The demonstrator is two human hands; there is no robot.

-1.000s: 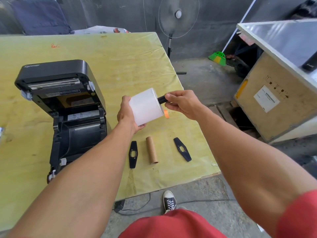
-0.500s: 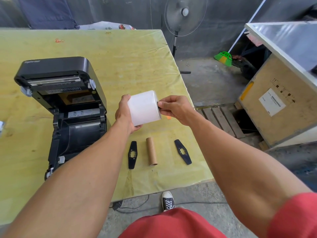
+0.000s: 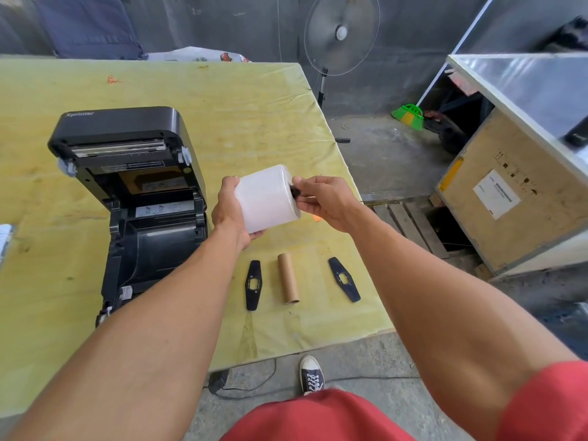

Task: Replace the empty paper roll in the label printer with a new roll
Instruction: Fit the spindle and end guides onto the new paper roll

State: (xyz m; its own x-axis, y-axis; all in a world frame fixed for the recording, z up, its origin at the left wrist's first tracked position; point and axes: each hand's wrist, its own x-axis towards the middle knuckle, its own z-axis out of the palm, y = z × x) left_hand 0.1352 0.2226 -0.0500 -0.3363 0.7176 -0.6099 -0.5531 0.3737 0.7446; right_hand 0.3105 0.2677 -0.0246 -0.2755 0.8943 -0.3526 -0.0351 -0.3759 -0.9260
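My left hand (image 3: 229, 211) grips a new white paper roll (image 3: 267, 198) from its left end, held in the air above the table. My right hand (image 3: 321, 198) pinches the black spindle (image 3: 295, 191), which sticks out only a little from the roll's right end. The black label printer (image 3: 127, 192) stands to the left with its lid swung open and its paper bay empty. On the table below the roll lie the empty brown cardboard core (image 3: 288, 279) and two flat black roll guides (image 3: 253, 284) (image 3: 344, 279), one on each side of it.
The yellow-green table (image 3: 222, 100) ends just right of the guides and near my body. Beyond the edge are a wooden crate (image 3: 509, 192), a pallet (image 3: 410, 224), a standing fan (image 3: 341, 33), and a cable (image 3: 254, 388) and my shoe (image 3: 311, 375) on the floor.
My right hand has pushed the black spindle further into the roll; a second ago more of it stuck out. The roll stays held above the table.
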